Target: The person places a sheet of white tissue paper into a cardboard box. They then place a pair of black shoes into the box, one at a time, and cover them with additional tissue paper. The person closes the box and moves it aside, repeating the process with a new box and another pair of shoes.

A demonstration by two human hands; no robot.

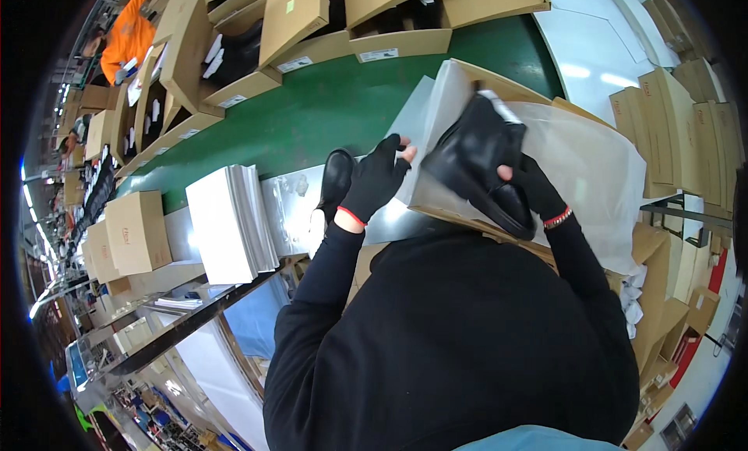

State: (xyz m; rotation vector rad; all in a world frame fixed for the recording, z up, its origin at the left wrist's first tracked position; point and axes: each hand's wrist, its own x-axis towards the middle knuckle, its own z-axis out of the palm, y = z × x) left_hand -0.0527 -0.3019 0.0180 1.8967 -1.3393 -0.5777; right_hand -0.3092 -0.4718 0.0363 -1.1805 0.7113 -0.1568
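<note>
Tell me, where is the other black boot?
In the head view, the other black boot lies left of centre on the metal table, just behind the left hand and right of the white paper stack.

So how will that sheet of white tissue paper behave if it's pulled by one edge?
The tissue paper looks thin and translucent, so probably floppy and easy to tear. It drapes over the open box, so it likely slides and crumples. The black boot in the right hand may pin it.

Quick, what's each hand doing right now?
Left hand: closed on the edge of the tissue paper.
Right hand: holding the black boot over the open box.
</note>
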